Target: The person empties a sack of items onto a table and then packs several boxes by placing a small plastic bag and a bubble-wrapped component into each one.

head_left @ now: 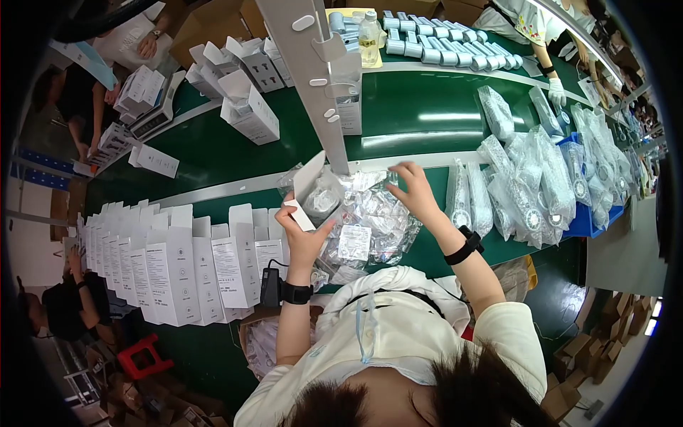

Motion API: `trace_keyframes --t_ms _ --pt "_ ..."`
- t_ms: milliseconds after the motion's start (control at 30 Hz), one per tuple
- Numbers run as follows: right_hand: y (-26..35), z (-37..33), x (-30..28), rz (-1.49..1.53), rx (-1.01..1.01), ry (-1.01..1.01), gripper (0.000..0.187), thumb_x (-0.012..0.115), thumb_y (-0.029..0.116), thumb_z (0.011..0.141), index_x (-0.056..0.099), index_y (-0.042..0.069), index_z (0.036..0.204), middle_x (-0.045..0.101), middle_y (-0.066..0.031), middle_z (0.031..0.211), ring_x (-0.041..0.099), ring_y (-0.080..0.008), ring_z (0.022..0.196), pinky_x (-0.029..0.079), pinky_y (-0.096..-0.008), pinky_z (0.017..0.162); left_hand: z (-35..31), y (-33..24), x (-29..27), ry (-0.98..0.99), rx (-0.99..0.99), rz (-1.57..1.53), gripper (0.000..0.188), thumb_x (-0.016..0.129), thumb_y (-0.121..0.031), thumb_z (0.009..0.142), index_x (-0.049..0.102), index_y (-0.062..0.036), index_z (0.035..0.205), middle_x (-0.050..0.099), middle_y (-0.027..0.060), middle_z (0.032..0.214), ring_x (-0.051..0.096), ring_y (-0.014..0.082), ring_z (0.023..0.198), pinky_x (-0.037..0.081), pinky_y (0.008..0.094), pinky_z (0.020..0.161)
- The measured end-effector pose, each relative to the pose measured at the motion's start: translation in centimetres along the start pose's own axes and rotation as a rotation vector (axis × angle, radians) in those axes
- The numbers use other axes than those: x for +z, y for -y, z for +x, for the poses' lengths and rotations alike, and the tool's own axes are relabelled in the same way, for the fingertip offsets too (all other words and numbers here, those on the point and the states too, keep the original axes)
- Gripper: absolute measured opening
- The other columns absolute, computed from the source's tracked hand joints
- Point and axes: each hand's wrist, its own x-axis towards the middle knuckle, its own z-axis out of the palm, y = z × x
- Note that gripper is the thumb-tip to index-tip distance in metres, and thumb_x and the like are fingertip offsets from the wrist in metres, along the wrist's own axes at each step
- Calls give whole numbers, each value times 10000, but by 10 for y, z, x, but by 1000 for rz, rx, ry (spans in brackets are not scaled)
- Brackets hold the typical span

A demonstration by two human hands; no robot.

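My left hand [305,238] is wrapped around a white carton [309,178], which stands tilted with a flap raised. Beneath and beside it lies a pile of small transparent plastic bags [377,217], some with white printed slips. What is inside the carton is hidden from this angle. Over the right side of the pile hovers my right hand [416,191], fingers spread and bent, nothing between them. Both wrists wear black bands.
Rows of upright white cartons [171,270] line the table at left. Bubble-wrapped devices [526,178] and a blue bin [597,217] are at right. A metal post [320,92] rises ahead of me. Grey-blue cylindrical devices [448,46] lie across the conveyor; co-workers are nearby.
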Motion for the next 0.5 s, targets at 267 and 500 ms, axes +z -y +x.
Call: trace_keyframes --t_ms 267,500 --pt "4 -48 45 -97 -12 413 403 705 115 637 552 58 1006 519 -124 981 487 -298 933 412 -354 807 19 -41 -22 55 4 396 435 698 -22 641 453 -26 1001 428 183 1131 466 321 1017 391 361 852" --pt "-12 -38 43 90 87 507 461 727 120 595 536 77 1013 501 -105 1000 478 -291 950 405 -353 816 31 -42 -33 25 -146 448 113 662 -34 658 596 -6 746 525 139 991 538 289 828 427 330 676"
